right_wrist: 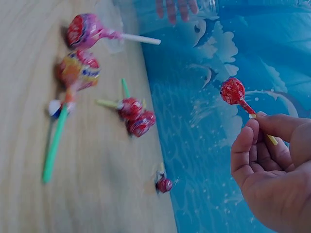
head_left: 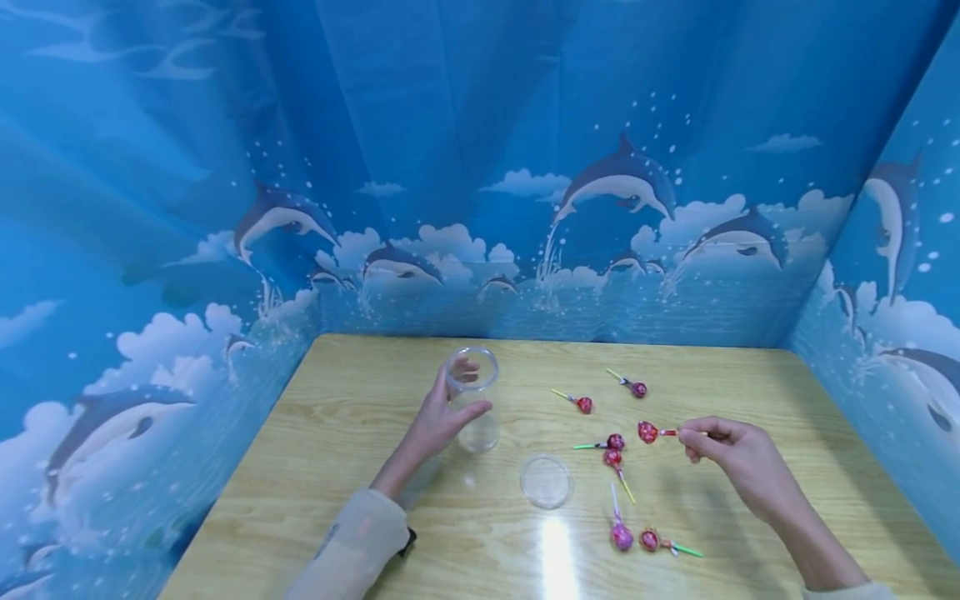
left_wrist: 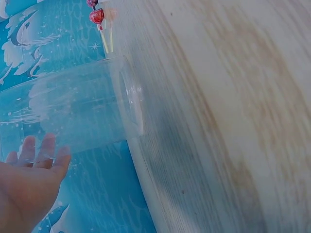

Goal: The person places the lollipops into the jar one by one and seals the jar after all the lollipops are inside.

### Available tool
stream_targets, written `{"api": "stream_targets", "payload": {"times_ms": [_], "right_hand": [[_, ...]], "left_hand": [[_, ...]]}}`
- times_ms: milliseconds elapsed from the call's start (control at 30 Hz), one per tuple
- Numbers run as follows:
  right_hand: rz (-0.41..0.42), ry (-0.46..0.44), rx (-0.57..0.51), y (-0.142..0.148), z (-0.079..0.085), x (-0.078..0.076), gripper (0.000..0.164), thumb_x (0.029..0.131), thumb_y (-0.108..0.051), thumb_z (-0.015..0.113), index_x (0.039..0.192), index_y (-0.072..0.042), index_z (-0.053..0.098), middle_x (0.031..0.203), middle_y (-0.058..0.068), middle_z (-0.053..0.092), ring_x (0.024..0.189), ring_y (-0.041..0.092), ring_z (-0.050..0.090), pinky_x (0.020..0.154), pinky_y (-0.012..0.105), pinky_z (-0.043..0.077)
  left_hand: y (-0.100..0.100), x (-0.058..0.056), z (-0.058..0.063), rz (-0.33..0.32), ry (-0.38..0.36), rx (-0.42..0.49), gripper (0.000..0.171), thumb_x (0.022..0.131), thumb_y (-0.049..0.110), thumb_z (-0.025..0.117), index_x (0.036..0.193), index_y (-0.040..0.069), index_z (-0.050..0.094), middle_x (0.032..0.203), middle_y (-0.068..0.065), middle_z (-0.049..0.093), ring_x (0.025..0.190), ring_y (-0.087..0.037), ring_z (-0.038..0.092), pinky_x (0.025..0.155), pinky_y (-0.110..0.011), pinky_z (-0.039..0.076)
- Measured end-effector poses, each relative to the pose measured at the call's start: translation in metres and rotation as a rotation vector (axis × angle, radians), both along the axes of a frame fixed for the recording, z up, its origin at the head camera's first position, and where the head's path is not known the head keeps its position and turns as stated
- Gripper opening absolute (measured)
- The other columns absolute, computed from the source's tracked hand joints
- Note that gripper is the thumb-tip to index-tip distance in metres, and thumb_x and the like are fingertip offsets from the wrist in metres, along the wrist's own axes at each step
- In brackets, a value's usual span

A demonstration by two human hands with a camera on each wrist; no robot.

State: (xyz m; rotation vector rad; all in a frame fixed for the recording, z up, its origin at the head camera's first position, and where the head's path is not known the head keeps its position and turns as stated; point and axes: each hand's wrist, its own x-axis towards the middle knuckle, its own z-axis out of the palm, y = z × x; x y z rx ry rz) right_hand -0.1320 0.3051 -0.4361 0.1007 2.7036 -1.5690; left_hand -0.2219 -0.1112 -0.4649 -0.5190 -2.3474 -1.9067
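My left hand (head_left: 442,418) holds a clear cylindrical jar (head_left: 483,432), thumb on the near side and fingers round the back. The jar stands upright on the table, its top uncovered. In the left wrist view the fingers (left_wrist: 46,148) touch the jar's transparent wall (left_wrist: 82,107). With thumb and fingertips, my right hand (head_left: 750,468) pinches the yellow stick of a red-wrapped lollipop (right_wrist: 233,91), raised above the table with its head pointing left toward the jar. A round clear lid (head_left: 546,482) lies flat between the jar and the loose lollipops.
Several lollipops are scattered on the wooden table (head_left: 315,500): a purple-pink one (head_left: 622,536), a green-sticked one (head_left: 650,540), two touching near the middle, including a red one (head_left: 612,458), and two farther back, one dark (head_left: 638,389). Dolphin-printed blue curtains (head_left: 450,167) surround the table.
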Motion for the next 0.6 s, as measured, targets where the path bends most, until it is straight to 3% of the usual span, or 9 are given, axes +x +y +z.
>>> {"api": "stream_targets", "payload": {"times_ms": [100, 367, 600], "right_hand": [[0.007, 0.009, -0.069, -0.009, 0.009, -0.005, 0.040, 0.100, -0.035, 0.071, 0.118, 0.001, 0.072, 0.085, 0.006, 0.071, 0.081, 0.015, 0.065, 0.074, 0.027, 0.055], [0.087, 0.057, -0.480, -0.038, 0.027, -0.020, 0.015, 0.099, -0.014, 0.071, 0.106, 0.000, 0.075, 0.084, -0.001, 0.068, 0.081, 0.010, 0.064, 0.072, 0.022, 0.056], [0.129, 0.054, -0.604, -0.059, 0.038, -0.032, 0.015, 0.100, -0.014, 0.070, 0.106, -0.001, 0.075, 0.088, 0.001, 0.066, 0.081, 0.011, 0.062, 0.076, 0.023, 0.056]], "left_hand": [[0.001, 0.000, 0.000, 0.000, 0.006, 0.006, 0.082, 0.087, 0.001, 0.081, 0.154, 0.005, 0.034, 0.147, -0.023, 0.052, 0.135, -0.042, 0.051, 0.116, -0.061, 0.036], [-0.002, -0.001, 0.001, 0.003, 0.019, -0.019, 0.076, 0.088, 0.009, 0.082, 0.150, 0.010, 0.038, 0.145, -0.017, 0.055, 0.134, -0.037, 0.054, 0.115, -0.059, 0.038], [-0.001, -0.002, -0.001, 0.001, 0.030, -0.039, 0.074, 0.090, 0.010, 0.080, 0.150, 0.011, 0.037, 0.143, -0.016, 0.055, 0.132, -0.036, 0.054, 0.114, -0.059, 0.040]]}}
